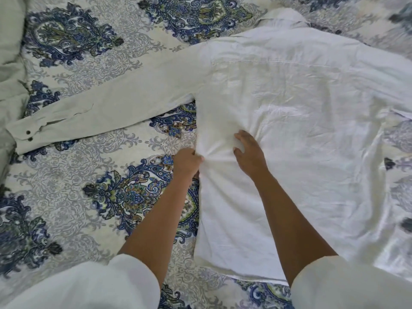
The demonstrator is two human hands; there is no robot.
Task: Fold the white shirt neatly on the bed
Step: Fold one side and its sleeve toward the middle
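**A:** So, where is the white shirt (301, 108) lying, and which step is going on?

**B:** It is lying back-up and spread flat on the bed (89, 166), with its collar (283, 17) pointing away from the person. Starting at the shirt's far left, the long sleeve (111, 105) is stretching straight out from the body and ending in a cuff (22, 137) with dark buttons. No part of it is lying folded over yet.

**A:** And the hands?

**B:** The left hand (187, 162) is pinching the shirt's left side edge below the armpit, and creases are fanning out from that pinch. Just to its right, the right hand (248, 152) is resting on the shirt's back with thumb and fingers spread and the fingertips pressing the cloth down.

**A:** So the first side fold is beginning?

**B:** I am judging it that way. The pressing hand seems to be marking the fold line. The next move is probably calling for the pinched edge to be lifted across the back, and then for the sleeve to be brought in and laid straight.
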